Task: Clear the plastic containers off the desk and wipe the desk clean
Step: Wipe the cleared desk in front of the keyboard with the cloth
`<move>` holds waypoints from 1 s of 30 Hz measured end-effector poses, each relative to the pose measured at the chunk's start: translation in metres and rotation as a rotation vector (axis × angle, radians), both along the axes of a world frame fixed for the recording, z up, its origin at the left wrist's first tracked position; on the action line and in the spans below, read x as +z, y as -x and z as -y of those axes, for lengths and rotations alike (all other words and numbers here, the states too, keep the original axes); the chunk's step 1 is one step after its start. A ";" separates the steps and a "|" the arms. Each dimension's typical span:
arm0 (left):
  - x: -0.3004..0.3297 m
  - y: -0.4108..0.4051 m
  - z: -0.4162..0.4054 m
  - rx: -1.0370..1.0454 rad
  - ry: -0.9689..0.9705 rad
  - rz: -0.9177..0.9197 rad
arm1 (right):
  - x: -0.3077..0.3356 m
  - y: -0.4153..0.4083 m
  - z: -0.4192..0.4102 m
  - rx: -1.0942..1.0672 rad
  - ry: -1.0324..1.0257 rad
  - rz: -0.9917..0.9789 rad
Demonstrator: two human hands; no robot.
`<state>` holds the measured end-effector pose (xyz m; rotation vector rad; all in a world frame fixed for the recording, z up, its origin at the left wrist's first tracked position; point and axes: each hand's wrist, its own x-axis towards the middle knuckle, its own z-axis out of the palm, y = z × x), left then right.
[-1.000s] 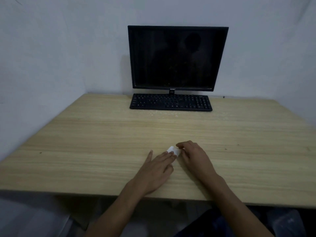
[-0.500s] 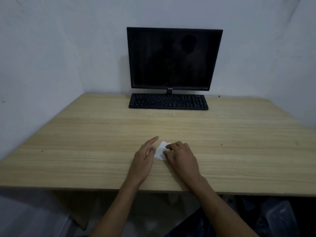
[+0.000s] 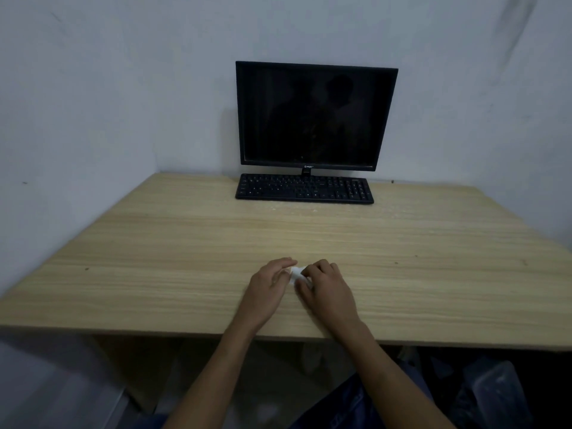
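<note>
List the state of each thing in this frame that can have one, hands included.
monitor: screen dark, upright at the desk's back edge
keyboard: flat on the desk, untouched
white tissue: crumpled on the desk between both hands
left hand: fingers curled, touching the tissue
right hand: fingers curled, pinching the tissue
desk: no containers on it
</note>
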<state>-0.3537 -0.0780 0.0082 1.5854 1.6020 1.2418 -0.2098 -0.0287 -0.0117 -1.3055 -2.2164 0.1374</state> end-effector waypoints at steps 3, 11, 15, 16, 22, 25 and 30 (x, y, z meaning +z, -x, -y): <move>0.001 -0.001 0.001 0.017 -0.004 -0.020 | 0.003 -0.004 -0.002 -0.004 0.109 -0.105; 0.001 -0.003 0.003 -0.016 0.001 -0.036 | 0.014 -0.018 0.003 -0.054 0.274 -0.696; 0.005 -0.006 0.004 0.010 -0.016 -0.048 | 0.018 -0.023 0.006 -0.052 0.314 -0.842; 0.005 -0.005 0.005 0.018 -0.017 -0.045 | 0.017 -0.022 0.006 -0.060 0.321 -0.861; 0.005 -0.011 0.004 0.007 0.007 -0.091 | 0.018 -0.025 0.005 -0.078 0.351 -0.949; 0.004 -0.017 0.006 0.003 0.028 -0.087 | 0.021 -0.032 0.005 -0.098 0.412 -1.006; 0.008 -0.039 0.005 -0.043 0.025 -0.086 | 0.027 -0.061 0.016 -0.084 0.537 -1.159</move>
